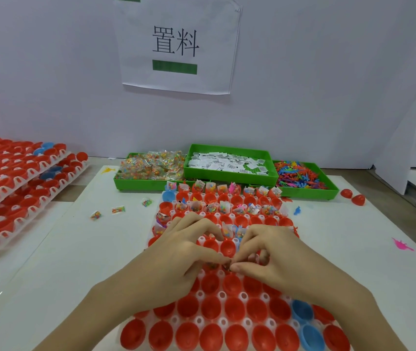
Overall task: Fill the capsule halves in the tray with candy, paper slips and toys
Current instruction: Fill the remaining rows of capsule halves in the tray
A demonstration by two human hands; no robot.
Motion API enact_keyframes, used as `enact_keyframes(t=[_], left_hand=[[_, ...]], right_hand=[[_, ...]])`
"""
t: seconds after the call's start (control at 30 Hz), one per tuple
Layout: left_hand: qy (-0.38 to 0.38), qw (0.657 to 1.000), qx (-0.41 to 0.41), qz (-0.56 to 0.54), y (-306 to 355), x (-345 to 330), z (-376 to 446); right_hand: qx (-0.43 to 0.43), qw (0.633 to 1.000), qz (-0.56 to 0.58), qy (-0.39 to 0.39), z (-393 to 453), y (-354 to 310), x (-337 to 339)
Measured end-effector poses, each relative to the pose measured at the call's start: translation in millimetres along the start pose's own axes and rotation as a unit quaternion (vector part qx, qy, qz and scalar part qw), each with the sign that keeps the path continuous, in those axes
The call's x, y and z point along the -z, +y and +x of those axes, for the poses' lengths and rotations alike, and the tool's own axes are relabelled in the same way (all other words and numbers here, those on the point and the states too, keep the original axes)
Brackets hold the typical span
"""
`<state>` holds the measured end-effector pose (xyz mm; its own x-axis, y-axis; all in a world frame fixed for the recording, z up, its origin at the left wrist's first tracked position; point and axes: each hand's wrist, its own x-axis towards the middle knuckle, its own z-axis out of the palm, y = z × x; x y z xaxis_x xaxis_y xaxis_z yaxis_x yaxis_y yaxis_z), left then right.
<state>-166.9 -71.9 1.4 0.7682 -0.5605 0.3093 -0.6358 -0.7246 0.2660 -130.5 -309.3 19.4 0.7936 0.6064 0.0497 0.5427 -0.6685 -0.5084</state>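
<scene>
Filling step, mid-tray: both hands over the white capsule tray (223,297). Left hand (176,252) and right hand (272,257) meet fingertip to fingertip, pinching something small above a red capsule half (228,245); item too hidden to name. Far rows already hold candy packets and slips, near rows look empty. Supply bins behind: candy packets (151,167), paper slips (229,163), plastic toys (300,176). Next, probably drop the item into the cup, then reach to a bin
</scene>
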Motion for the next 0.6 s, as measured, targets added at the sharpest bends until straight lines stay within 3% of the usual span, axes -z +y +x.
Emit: enact_keyframes(t=[0.1,0.23,0.37,0.47,0.6], left_hand=[[0.023,0.999,0.004,-0.044,-5,6,2],[0.163,0.979,0.058,-0.104,-22,24,2],[0.276,0.943,0.156,-0.096,-48,31,-2],[0.306,0.922,0.229,-0.06,-74,24,-3],[0.266,0.917,0.292,0.049,-111,15,2]], right_hand=[[0.006,1.0,-0.017,0.012,0,2,-4],[0.016,1.0,0.014,0.02,-1,0,1],[0.022,0.992,0.077,0.093,2,1,8],[0.025,0.985,0.109,0.132,4,4,8],[0.026,0.986,0.088,0.14,7,9,5]])
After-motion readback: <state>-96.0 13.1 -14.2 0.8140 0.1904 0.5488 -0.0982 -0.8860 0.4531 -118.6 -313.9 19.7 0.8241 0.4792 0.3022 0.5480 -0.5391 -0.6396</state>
